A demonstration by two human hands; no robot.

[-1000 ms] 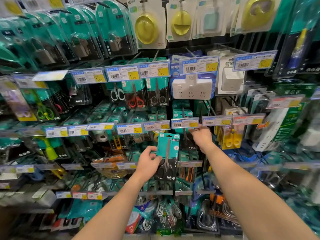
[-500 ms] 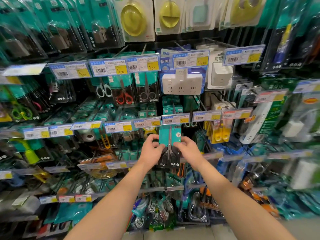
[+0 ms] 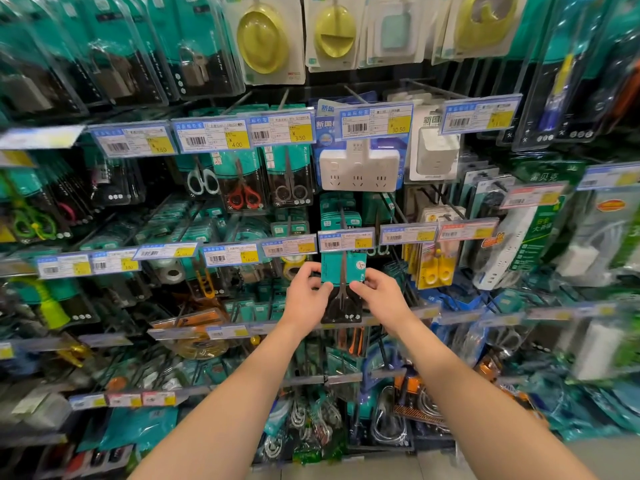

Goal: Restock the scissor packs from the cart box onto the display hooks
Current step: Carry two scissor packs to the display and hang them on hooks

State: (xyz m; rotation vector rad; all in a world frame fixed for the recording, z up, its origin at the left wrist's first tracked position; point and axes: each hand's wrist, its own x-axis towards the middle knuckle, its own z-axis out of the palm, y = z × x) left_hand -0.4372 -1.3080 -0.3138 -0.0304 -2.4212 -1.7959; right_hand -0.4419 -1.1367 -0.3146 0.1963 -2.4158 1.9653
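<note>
Grips scissor pack (image 3: 341, 270) by both side edges: left hand (image 3: 306, 299) on L, right hand (image 3: 379, 296) on R, equally near. Holds pack upright, long axis vert., top tucked behind price tag (image 3: 346, 240). Likely needs push up & back onto display hook (image 3: 342, 216) just above; hang hole hidden.

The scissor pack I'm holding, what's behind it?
More teal packs hang behind, showing above the price tag. The scissor pack, held by left hand and right hand, covers anything directly behind.
</note>
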